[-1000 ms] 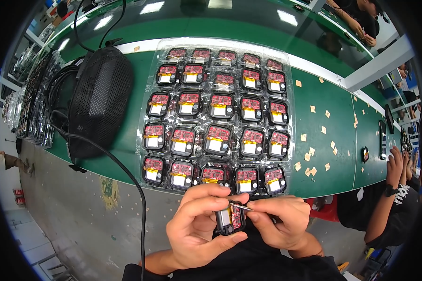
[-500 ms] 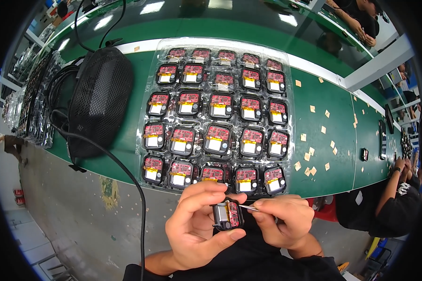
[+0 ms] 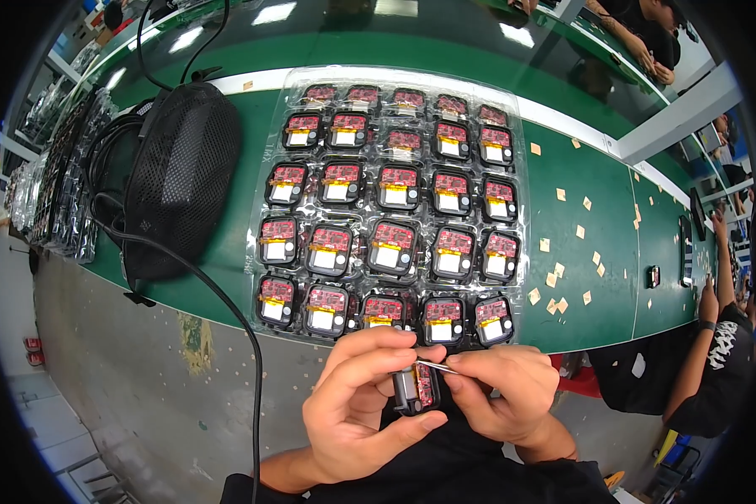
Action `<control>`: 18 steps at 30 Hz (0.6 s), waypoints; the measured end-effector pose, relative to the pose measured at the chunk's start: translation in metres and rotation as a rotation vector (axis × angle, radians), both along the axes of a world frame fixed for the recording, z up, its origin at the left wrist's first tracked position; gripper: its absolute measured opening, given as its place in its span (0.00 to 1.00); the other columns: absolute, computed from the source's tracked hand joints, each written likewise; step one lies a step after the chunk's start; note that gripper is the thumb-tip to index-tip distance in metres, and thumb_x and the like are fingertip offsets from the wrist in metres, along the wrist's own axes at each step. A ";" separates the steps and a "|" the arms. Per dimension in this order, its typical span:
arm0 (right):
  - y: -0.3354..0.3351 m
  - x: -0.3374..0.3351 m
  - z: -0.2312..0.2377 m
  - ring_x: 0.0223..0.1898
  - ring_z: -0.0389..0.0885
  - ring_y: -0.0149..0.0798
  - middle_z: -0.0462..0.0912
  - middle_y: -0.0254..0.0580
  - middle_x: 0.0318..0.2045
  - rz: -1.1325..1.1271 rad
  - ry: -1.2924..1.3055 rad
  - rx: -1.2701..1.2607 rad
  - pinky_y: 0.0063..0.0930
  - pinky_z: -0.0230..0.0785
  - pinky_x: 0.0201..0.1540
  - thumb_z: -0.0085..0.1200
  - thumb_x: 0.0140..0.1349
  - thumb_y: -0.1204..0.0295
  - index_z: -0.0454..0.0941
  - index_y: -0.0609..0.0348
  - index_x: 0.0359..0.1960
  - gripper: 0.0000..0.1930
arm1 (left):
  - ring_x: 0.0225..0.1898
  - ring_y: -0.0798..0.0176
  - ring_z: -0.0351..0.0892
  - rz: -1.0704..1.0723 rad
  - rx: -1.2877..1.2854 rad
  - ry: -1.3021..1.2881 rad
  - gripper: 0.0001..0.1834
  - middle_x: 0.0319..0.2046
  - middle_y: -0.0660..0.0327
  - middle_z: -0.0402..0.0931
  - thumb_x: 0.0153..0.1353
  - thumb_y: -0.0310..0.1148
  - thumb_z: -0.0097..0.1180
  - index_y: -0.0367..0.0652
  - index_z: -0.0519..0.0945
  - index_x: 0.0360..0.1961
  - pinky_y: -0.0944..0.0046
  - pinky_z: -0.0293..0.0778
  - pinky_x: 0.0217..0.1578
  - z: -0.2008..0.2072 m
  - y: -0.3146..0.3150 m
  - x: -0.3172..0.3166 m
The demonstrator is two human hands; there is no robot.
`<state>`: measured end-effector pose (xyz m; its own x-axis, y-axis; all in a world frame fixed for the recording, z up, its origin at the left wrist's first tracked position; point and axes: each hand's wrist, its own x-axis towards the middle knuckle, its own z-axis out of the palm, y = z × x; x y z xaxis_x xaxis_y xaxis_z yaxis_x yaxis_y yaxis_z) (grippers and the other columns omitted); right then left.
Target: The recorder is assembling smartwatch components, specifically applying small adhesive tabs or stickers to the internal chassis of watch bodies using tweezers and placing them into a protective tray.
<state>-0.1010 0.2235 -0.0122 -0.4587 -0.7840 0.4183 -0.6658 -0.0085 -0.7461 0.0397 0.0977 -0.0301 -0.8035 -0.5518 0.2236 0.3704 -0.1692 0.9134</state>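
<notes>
My left hand (image 3: pixel 349 412) grips a small square watch-like device (image 3: pixel 406 393) by its edges, between the thumb below and the fingers above. Its black housing stands tilted, showing a red circuit board and a grey block inside. In my right hand (image 3: pixel 512 391), thumb and forefinger pinch thin metal tweezers (image 3: pixel 435 366). Their tip reaches the device's upper edge by my left fingertips; the exact contact point is hidden. Just beyond my hands lies a clear plastic tray (image 3: pixel 365 220) with rows of similar devices (image 3: pixel 395 245), each with a red board and a white block.
A black mesh bag (image 3: pixel 181 176) lies left of the tray, its cable (image 3: pixel 218 298) hanging over the green table's (image 3: pixel 563 328) front edge. Small beige paper squares (image 3: pixel 580 231) are scattered on the right. Stacked clear trays (image 3: pixel 59 189) stand far left. A co-worker (image 3: pixel 689 370) sits at right.
The device has moved slightly right and up and turned more edge-on. The tweezers now lie across its top edge, farther left. At right, the co-worker has raised an arm.
</notes>
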 end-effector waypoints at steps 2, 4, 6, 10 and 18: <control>0.001 0.001 -0.001 0.22 0.86 0.39 0.88 0.44 0.28 0.002 0.031 -0.032 0.28 0.77 0.23 0.70 0.53 0.80 0.84 0.63 0.37 0.11 | 0.56 0.40 0.81 -0.012 -0.073 -0.034 0.36 0.60 0.45 0.64 0.54 0.24 0.75 0.37 0.69 0.62 0.53 0.89 0.47 -0.002 -0.001 0.000; 0.001 0.002 -0.001 0.21 0.86 0.39 0.88 0.44 0.27 0.005 0.010 -0.031 0.27 0.76 0.22 0.70 0.53 0.80 0.84 0.64 0.36 0.10 | 0.56 0.40 0.81 -0.015 -0.074 -0.027 0.36 0.60 0.45 0.63 0.54 0.23 0.74 0.37 0.69 0.62 0.53 0.89 0.47 -0.003 0.001 0.000; 0.002 0.004 -0.004 0.21 0.86 0.39 0.88 0.44 0.27 -0.012 -0.006 -0.051 0.27 0.76 0.22 0.69 0.53 0.80 0.84 0.63 0.36 0.10 | 0.56 0.39 0.81 -0.009 -0.040 -0.030 0.36 0.60 0.45 0.63 0.54 0.23 0.74 0.37 0.69 0.62 0.53 0.89 0.47 -0.003 0.002 0.001; 0.000 0.002 0.006 0.22 0.86 0.40 0.87 0.43 0.26 -0.061 -0.043 0.045 0.27 0.76 0.23 0.69 0.52 0.80 0.84 0.63 0.36 0.10 | 0.56 0.40 0.81 0.003 -0.022 -0.032 0.36 0.60 0.45 0.63 0.53 0.24 0.75 0.37 0.69 0.61 0.51 0.88 0.50 -0.003 -0.001 0.000; -0.001 0.000 0.003 0.23 0.86 0.39 0.87 0.42 0.27 -0.021 0.030 0.028 0.28 0.76 0.23 0.70 0.50 0.79 0.84 0.62 0.36 0.11 | 0.56 0.40 0.81 0.000 -0.063 -0.039 0.37 0.60 0.46 0.64 0.52 0.24 0.76 0.38 0.69 0.61 0.51 0.85 0.53 -0.002 -0.001 0.001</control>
